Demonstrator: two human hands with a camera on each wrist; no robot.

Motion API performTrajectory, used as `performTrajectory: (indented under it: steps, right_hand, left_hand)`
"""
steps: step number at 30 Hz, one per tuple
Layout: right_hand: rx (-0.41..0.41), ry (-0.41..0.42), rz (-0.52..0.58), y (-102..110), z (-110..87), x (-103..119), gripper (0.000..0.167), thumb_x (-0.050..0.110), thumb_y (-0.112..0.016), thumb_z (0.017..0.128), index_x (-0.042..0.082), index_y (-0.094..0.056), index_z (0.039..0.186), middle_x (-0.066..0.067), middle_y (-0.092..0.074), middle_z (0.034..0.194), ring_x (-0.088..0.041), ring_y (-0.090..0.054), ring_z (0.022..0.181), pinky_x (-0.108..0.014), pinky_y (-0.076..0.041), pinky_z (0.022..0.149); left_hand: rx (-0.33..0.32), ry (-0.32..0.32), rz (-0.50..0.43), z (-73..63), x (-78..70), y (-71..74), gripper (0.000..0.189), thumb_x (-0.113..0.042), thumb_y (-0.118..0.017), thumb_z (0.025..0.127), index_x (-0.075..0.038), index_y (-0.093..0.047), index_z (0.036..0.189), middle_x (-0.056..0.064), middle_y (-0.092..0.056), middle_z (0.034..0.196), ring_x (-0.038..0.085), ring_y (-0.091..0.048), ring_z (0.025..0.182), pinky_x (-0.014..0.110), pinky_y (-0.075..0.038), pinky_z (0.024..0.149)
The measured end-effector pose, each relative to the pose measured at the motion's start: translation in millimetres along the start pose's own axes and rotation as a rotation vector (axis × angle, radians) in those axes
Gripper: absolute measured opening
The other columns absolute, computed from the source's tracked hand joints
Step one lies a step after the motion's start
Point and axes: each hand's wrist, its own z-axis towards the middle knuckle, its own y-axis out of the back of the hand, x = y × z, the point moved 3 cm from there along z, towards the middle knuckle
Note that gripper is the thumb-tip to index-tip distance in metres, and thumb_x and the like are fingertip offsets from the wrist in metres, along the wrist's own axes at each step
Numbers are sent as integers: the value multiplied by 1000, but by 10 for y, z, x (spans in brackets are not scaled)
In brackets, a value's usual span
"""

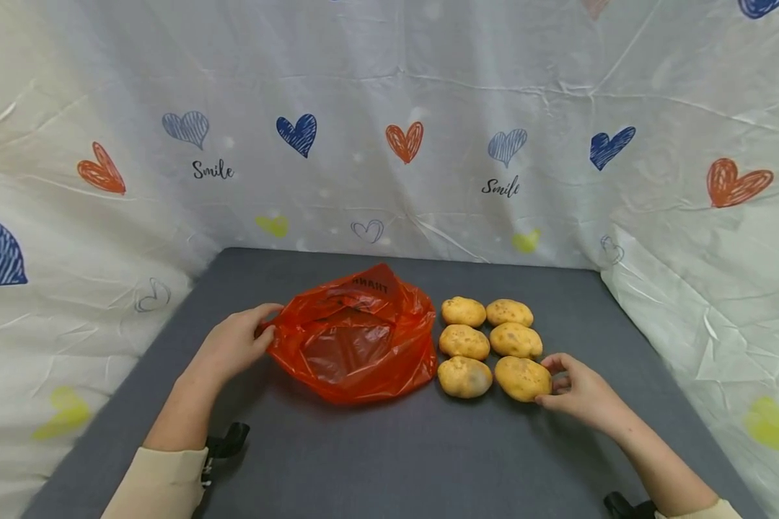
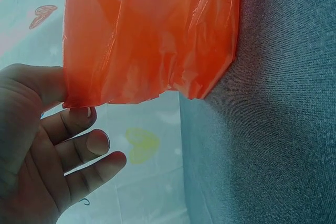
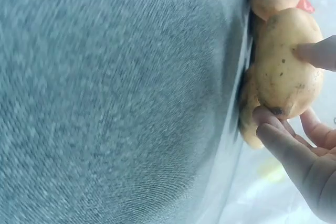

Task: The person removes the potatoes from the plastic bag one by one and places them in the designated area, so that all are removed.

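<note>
My left hand (image 1: 239, 339) pinches the rim of a red plastic bag (image 1: 422, 346) at its left side. The bag's mouth gapes toward me, and dark lettering shows on its far flap. In the left wrist view the thumb and index finger hold the bag's edge (image 2: 152, 40), while the other fingers (image 2: 97, 142) extend below it. At the near right of a group of potatoes, my right hand (image 1: 581, 389) grips the nearest right potato (image 1: 522, 379). Thumb and fingertips touch this potato (image 3: 286, 61) in the right wrist view; it appears at or just above the tabletop.
Several other potatoes, among them a near-left one (image 1: 464, 377) with a greyish patch, lie in two columns right of the bag. A dark grey tabletop (image 1: 376, 461) spreads beneath everything. White sheeting (image 1: 441, 194) printed with hearts hangs behind and at both sides.
</note>
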Motion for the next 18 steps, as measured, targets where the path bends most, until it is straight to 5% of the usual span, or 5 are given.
performTrajectory:
  steps: [10, 18]
  right_hand:
    - [32, -5, -36, -35, 78, -76, 61, 13, -85, 83, -8, -51, 130, -21, -59, 120, -26, -66, 94, -36, -54, 70]
    - [114, 144, -176, 135, 136, 241, 82, 32, -82, 89, -13, -40, 144, -36, -46, 140, -52, -55, 117, -55, -53, 87]
  left_hand:
    - [13, 6, -24, 11, 18, -37, 42, -12, -60, 101, -5, -57, 142, 2, -69, 89, 15, -55, 64, 34, -48, 60]
    - [-6, 22, -40, -18, 72, 47, 44, -24, -63, 102, -9, -57, 143, 3, -68, 92, 16, -57, 69, 36, -48, 62]
